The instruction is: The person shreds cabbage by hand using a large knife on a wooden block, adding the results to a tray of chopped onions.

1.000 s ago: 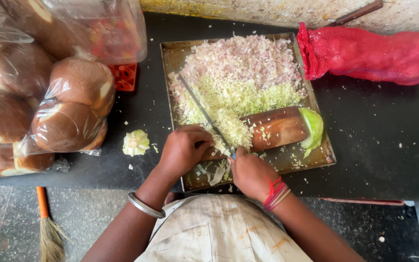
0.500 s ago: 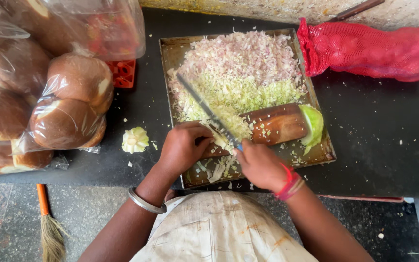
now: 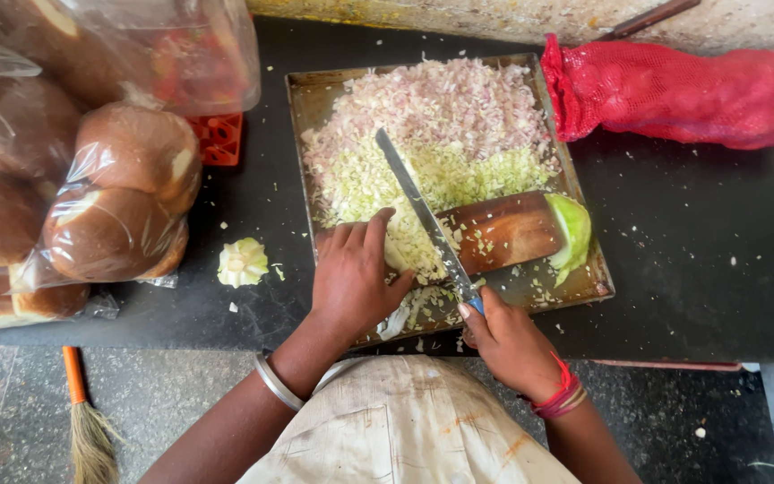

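Risk: left hand [image 3: 351, 278] lies flat, fingers [image 3: 374, 231] together, on the cabbage [image 3: 405, 246] just beside the knife [image 3: 423, 215], which the right hand [image 3: 508, 341] grips closed by the handle; a blade skid on loose shreds would nick those fingertips.

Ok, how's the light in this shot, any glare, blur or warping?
Head view: soft even daylight, with no hard shadows. Glare shows only on the plastic bags of buns at the left. The knife, left hand and right hand are sharp. The wide lens bends the edges, so the tray looks skewed.
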